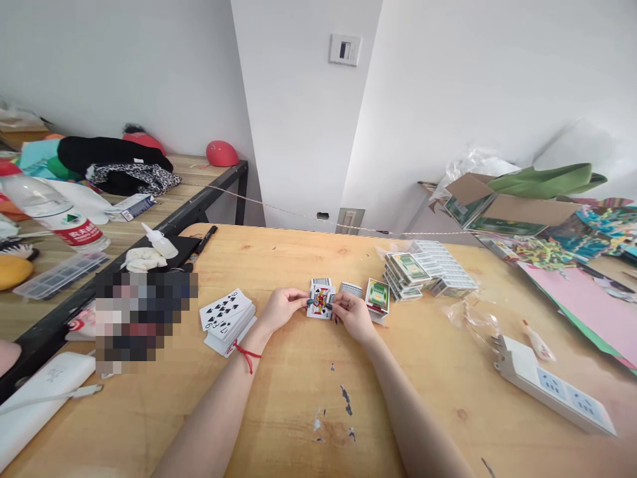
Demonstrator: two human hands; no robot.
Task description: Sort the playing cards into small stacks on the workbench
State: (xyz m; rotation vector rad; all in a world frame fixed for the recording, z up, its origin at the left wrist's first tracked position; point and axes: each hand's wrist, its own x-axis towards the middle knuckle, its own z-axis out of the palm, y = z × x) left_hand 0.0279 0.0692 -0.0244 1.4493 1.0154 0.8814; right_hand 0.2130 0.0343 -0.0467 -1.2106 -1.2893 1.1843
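At centre-left of the frame, a fanned stack of white playing cards (227, 317) lies on the pale wooden bench (279, 411). The left hand (281, 307) and right hand (351, 312), both pinched closed, grip one small stack of face cards (321, 300) at centre frame. Judged step: squaring this stack. The open green card box (377, 297) stands just right; insertion would require aligned edges.

Small stack of playing cards (321, 300) at frame centre, face up, court card on top, red-yellow-black print on white. Held just above table between both hands, pinched at left and right edges. Lies near level, long side running away from viewer.
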